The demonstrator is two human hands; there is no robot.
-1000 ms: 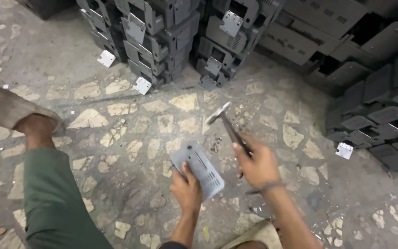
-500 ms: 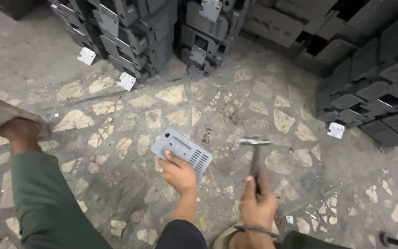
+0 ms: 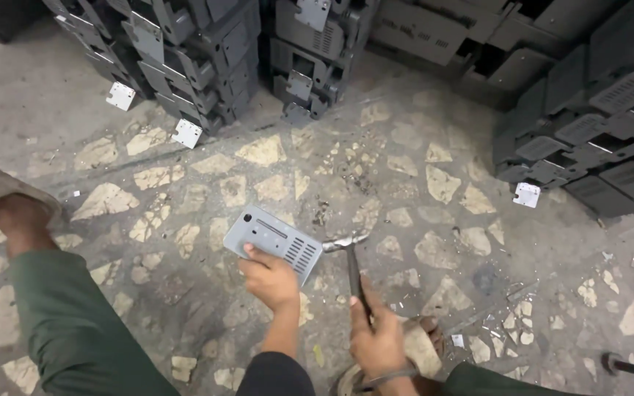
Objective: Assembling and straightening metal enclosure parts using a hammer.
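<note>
The left hand (image 3: 271, 279) reaches forward with its fingers clenched on the near edge of a grey vented metal plate (image 3: 279, 243) held low over the stone floor (image 3: 434, 183), while the right hand (image 3: 377, 339) grips a hammer (image 3: 349, 257) upright by its handle, head touching the plate's right corner
</note>
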